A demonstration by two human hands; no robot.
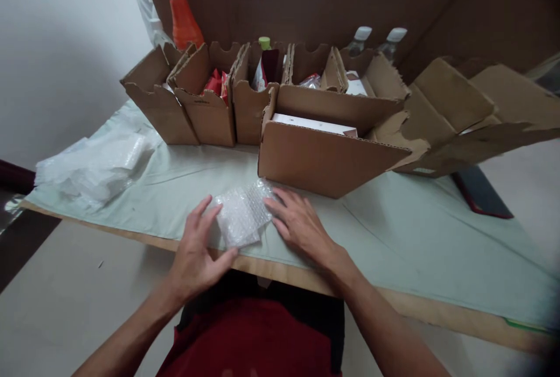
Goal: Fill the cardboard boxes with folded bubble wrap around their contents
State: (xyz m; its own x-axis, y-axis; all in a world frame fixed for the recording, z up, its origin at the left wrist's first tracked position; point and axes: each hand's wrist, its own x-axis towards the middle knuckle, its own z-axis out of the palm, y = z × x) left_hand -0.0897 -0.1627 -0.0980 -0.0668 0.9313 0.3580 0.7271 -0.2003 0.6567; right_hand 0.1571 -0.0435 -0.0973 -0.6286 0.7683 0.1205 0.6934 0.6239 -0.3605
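Observation:
A piece of clear bubble wrap [241, 215], seemingly folded over, lies flat near the front edge of the cloth-covered table [371, 243]. At its left side is my left hand [199, 251], thumb and fingers spread apart, with the thumb tip by the wrap's lower edge. My right hand [300, 222] rests at the wrap's right end, its fingers stretched out and the fingertips at the edge. Neither hand grips the wrap. Just behind it stands a cardboard box [324, 158] with a flat white box [315, 125] inside.
Several open cardboard bins [214, 117] stand in a row behind, some holding red packets [216, 84]. An orange bottle [184, 18] rises at the back left. Loose bubble wrap [96, 164] is heaped at left. A dark flat object [481, 190] lies at right.

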